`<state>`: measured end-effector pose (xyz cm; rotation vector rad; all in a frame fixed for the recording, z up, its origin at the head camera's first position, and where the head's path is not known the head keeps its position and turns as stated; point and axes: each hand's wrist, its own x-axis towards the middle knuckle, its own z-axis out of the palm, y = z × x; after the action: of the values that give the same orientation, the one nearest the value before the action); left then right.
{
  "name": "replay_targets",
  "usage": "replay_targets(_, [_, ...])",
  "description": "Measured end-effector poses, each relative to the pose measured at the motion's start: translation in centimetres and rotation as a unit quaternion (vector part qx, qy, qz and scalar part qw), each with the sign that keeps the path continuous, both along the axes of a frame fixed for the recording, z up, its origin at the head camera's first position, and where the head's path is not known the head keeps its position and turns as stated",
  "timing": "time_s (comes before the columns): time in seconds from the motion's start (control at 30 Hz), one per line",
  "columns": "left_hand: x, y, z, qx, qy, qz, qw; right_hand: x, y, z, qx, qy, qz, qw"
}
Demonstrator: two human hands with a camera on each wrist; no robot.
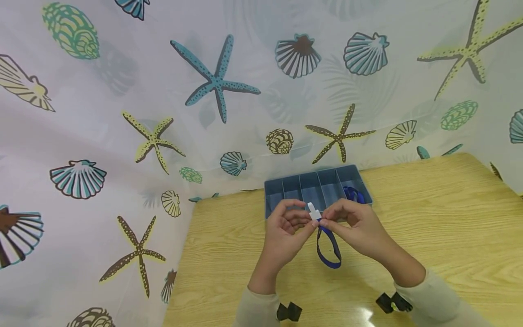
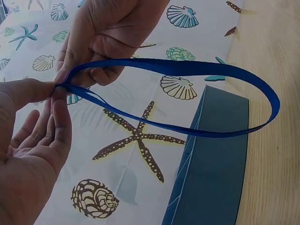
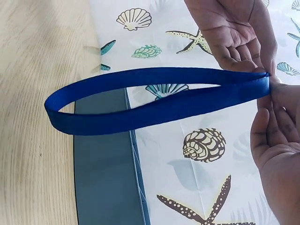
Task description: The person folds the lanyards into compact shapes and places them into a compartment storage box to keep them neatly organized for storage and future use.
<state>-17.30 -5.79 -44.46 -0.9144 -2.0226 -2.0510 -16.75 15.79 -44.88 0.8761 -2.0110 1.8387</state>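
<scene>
A blue strap (image 1: 329,260) hangs in a loop below both hands, with a white plastic clip (image 1: 313,211) at its top end. My left hand (image 1: 287,227) pinches the strap just under the clip between thumb and fingertips. From the other side, my right hand (image 1: 359,226) pinches the same spot, thumb near the left thumb. In the left wrist view the strap's loop (image 2: 225,70) stretches out from the pinched fingertips. The right wrist view also shows the flat loop (image 3: 140,117), its two ends meeting at the fingers.
Behind the hands, a grey-blue divided tray (image 1: 311,186) stands on the wooden table (image 1: 220,254) by the wall. A coiled dark blue strap (image 1: 353,195) lies in its rightmost compartment. A shell-and-starfish patterned cloth (image 1: 245,131) covers the back and left side.
</scene>
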Motion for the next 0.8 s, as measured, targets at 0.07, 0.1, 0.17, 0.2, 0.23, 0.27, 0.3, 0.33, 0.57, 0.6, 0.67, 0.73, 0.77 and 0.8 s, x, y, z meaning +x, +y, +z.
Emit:
replay_targets(0.07, [0.07,0.08,0.05,0.005,-0.004,0.004,1.0,0.04,-0.16,-0.11,-0.003,-0.001,-0.009,1.0])
replay_targets(0.1, [0.09,0.11,0.06,0.007,-0.005,0.004,1.0,0.07,-0.24,-0.16,-0.005,-0.002,-0.015,0.9999])
replay_targets(0.17, [0.08,0.14,0.06,0.015,-0.004,0.001,0.9999,0.1,-0.38,-0.21,-0.008,-0.003,-0.024,0.9997])
replay_targets(0.2, [0.08,0.13,0.07,0.019,-0.006,-0.004,0.9998,0.13,-0.45,-0.23,-0.009,-0.004,-0.028,0.9996])
replay_targets(0.23, [0.08,0.1,0.08,0.023,-0.006,-0.009,0.9997,0.14,-0.5,-0.25,-0.011,-0.004,-0.031,0.9995])
replay_targets(0.27, [0.08,0.06,0.1,0.028,-0.008,-0.016,0.9995,0.17,-0.55,-0.27,-0.013,-0.004,-0.033,0.9993])
replay_targets(0.3, [0.08,0.02,0.11,0.033,-0.008,-0.024,0.9991,0.19,-0.58,-0.28,-0.016,-0.005,-0.035,0.9992])
replay_targets(0.33, [0.08,-0.03,0.13,0.036,-0.009,-0.032,0.9988,0.21,-0.62,-0.29,-0.02,-0.006,-0.036,0.9991])
replay_targets(0.57, [0.02,-0.12,0.09,0.035,-0.006,-0.042,0.9985,0.3,-0.83,-0.33,-0.038,-0.011,-0.033,0.9987])
replay_targets(0.6, [0.0,-0.11,0.04,0.033,-0.004,-0.04,0.9986,0.3,-0.85,-0.36,-0.039,-0.012,-0.032,0.9986])
replay_targets(0.67, [-0.06,-0.08,-0.04,0.031,0.0,-0.035,0.9989,0.31,-0.89,-0.43,-0.041,-0.014,-0.032,0.9985])
replay_targets(0.73, [-0.07,-0.03,-0.07,0.031,0.003,-0.03,0.9991,0.34,-0.93,-0.48,-0.043,-0.018,-0.031,0.9984])
replay_targets(0.77, [-0.06,0.0,-0.07,0.033,0.003,-0.028,0.9991,0.35,-0.96,-0.52,-0.044,-0.02,-0.03,0.9984])
replay_targets(0.8, [-0.05,0.05,-0.04,0.035,0.003,-0.025,0.9991,0.37,-0.99,-0.56,-0.045,-0.022,-0.029,0.9983])
